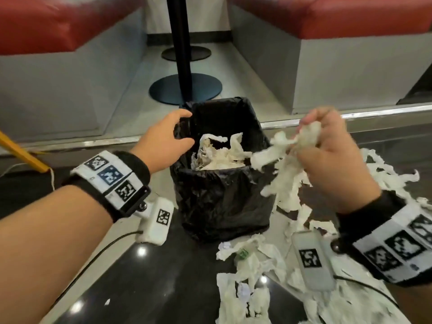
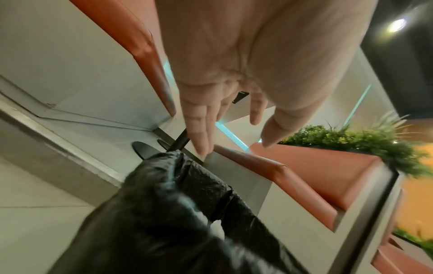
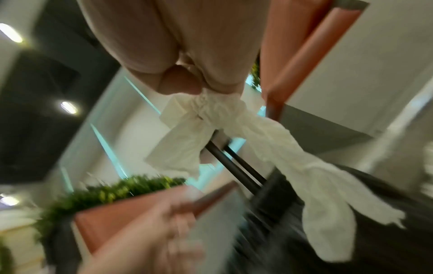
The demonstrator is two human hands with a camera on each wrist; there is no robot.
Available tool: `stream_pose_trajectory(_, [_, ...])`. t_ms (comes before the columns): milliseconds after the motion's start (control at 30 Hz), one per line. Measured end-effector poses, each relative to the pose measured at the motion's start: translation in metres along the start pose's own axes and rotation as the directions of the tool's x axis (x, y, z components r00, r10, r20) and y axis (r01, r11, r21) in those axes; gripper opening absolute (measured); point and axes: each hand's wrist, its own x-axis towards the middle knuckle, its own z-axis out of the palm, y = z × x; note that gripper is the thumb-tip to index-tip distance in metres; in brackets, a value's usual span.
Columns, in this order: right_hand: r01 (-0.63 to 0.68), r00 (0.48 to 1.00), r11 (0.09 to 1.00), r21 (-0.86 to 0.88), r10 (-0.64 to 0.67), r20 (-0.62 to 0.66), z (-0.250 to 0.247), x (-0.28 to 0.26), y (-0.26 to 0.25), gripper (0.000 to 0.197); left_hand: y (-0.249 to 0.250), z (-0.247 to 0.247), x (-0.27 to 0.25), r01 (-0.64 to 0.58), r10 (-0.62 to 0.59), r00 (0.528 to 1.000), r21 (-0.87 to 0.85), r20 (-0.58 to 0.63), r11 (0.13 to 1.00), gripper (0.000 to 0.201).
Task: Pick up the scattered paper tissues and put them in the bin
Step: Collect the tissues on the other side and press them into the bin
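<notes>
A small bin [image 1: 222,195] lined with a black bag [image 2: 164,204] stands on the dark table, with crumpled tissues [image 1: 219,153] inside. My left hand [image 1: 187,127] hovers at the bin's left rim with relaxed fingers; in the left wrist view the hand [image 2: 234,146] is spread above the bag and holds nothing. To the right of the bin, my right hand [image 1: 311,136] grips a bunch of white tissues [image 1: 282,164] whose tails hang toward the rim. In the blurred right wrist view this bunch [image 3: 269,140] trails from the curled hand [image 3: 194,87]. Several loose tissues [image 1: 252,277] lie scattered on the table in front and to the right.
The glossy table [image 1: 140,288] ends at a metal edge [image 1: 374,115] just behind the bin. Beyond it are a black pole on a round base [image 1: 184,87] and red benches [image 1: 350,15]. A yellow stick [image 1: 23,153] lies at the left.
</notes>
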Motion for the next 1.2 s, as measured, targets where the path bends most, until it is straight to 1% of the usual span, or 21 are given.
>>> stream_pose_trajectory(33, [0.141, 0.986, 0.989, -0.048, -0.145, -0.084, -0.002, 0.008, -0.019, 0.045, -0.011, -0.004, -0.016, 0.002, -0.003, 1.0, -0.021, -0.022, 1.0, 0.048])
stream_pose_trajectory(100, [0.37, 0.883, 0.913, -0.173, -0.404, -0.241, 0.006, 0.034, -0.042, 0.037, -0.043, -0.008, -0.049, 0.081, -0.081, 0.997, -0.023, -0.017, 0.996, 0.044])
stream_pose_trajectory(133, [0.419, 0.832, 0.88, -0.225, -0.471, -0.292, 0.015, 0.049, -0.043, 0.03, -0.062, -0.009, -0.063, 0.135, -0.135, 0.991, 0.001, -0.006, 0.991, 0.043])
stream_pose_trajectory(167, [0.408, 0.826, 0.872, -0.271, -0.479, -0.298, 0.027, 0.067, -0.036, 0.025, -0.082, -0.009, -0.077, 0.186, -0.186, 0.983, 0.025, 0.001, 0.982, 0.043])
stream_pose_trajectory(200, [0.367, 0.859, 0.874, -0.319, -0.45, -0.244, 0.041, 0.084, -0.026, 0.027, -0.101, -0.008, -0.087, 0.237, -0.237, 0.972, 0.042, 0.002, 0.971, 0.044])
stream_pose_trajectory(233, [0.306, 0.921, 0.87, -0.387, -0.373, -0.109, 0.057, 0.096, -0.015, 0.035, -0.118, -0.007, -0.096, 0.278, -0.278, 0.961, 0.055, -0.001, 0.959, 0.045])
stream_pose_trajectory(267, [0.236, 0.97, 0.829, -0.507, -0.236, 0.065, 0.07, 0.106, -0.002, 0.048, -0.132, -0.005, -0.104, 0.32, -0.32, 0.947, 0.068, -0.006, 0.945, 0.045])
stream_pose_trajectory(300, [0.195, 0.978, 0.762, -0.618, -0.107, 0.177, 0.08, 0.11, 0.009, 0.06, -0.144, -0.002, -0.113, 0.363, -0.364, 0.931, 0.08, -0.008, 0.928, 0.045])
stream_pose_trajectory(333, [0.201, 0.972, 0.703, -0.682, -0.059, 0.226, 0.084, 0.107, 0.016, 0.066, -0.155, 0.0, -0.12, 0.4, -0.401, 0.916, 0.093, -0.005, 0.912, 0.044])
stream_pose_trajectory(400, [0.322, 0.945, 0.712, -0.623, -0.202, 0.258, 0.084, 0.082, 0.021, 0.055, -0.175, 0.004, -0.136, 0.454, -0.455, 0.891, 0.08, -0.001, 0.888, 0.04])
stream_pose_trajectory(467, [0.494, 0.865, 0.751, -0.438, -0.372, 0.338, 0.086, 0.039, 0.034, 0.032, -0.189, 0.008, -0.154, 0.491, -0.491, 0.871, 0.057, -0.012, 0.869, 0.038])
stream_pose_trajectory(500, [0.537, 0.823, 0.74, -0.404, -0.356, 0.442, 0.09, 0.014, 0.049, 0.022, -0.196, 0.01, -0.163, 0.511, -0.511, 0.859, 0.058, -0.018, 0.858, 0.038])
stream_pose_trajectory(533, [0.546, 0.781, 0.728, -0.415, -0.262, 0.566, 0.095, -0.009, 0.072, 0.017, -0.201, 0.012, -0.171, 0.527, -0.527, 0.85, 0.046, -0.017, 0.848, 0.037])
stream_pose_trajectory(567, [0.507, 0.743, 0.722, -0.47, -0.091, 0.663, 0.1, -0.03, 0.096, 0.017, -0.207, 0.014, -0.18, 0.542, -0.542, 0.841, 0.036, -0.011, 0.84, 0.036])
stream_pose_trajectory(667, [0.405, 0.571, 0.612, -0.679, 0.41, 0.711, 0.105, -0.071, 0.171, 0.039, -0.22, 0.02, -0.197, 0.563, -0.566, 0.823, 0.066, 0.044, 0.824, 0.035])
stream_pose_trajectory(733, [0.432, 0.46, 0.567, -0.701, 0.53, 0.712, 0.103, -0.09, 0.203, 0.064, -0.225, 0.023, -0.204, 0.547, -0.559, 0.825, 0.125, 0.09, 0.828, 0.036])
stream_pose_trajectory(800, [0.445, 0.403, 0.539, -0.715, 0.592, 0.698, 0.104, -0.105, 0.221, 0.077, -0.225, 0.027, -0.208, 0.497, -0.522, 0.839, 0.174, 0.153, 0.85, 0.036])
stream_pose_trajectory(933, [0.517, 0.396, 0.425, -0.743, 0.65, 0.648, 0.113, -0.109, 0.228, 0.062, -0.222, 0.028, -0.205, 0.389, -0.435, 0.873, 0.222, 0.221, 0.894, 0.036])
stream_pose_trajectory(1033, [0.493, 0.416, 0.473, -0.73, 0.609, 0.675, 0.118, -0.101, 0.224, 0.041, -0.22, 0.032, -0.204, 0.366, -0.415, 0.879, 0.225, 0.237, 0.903, 0.034])
stream_pose_trajectory(1100, [0.347, 0.484, 0.565, -0.748, 0.576, 0.659, 0.119, -0.093, 0.219, 0.032, -0.218, 0.034, -0.205, 0.351, -0.399, 0.884, 0.216, 0.245, 0.911, 0.033])
stream_pose_trajectory(1200, [0.071, 0.64, 0.689, -0.721, 0.523, 0.563, 0.111, -0.079, 0.207, 0.023, -0.217, 0.039, -0.209, 0.337, -0.392, 0.881, 0.23, 0.265, 0.913, 0.034])
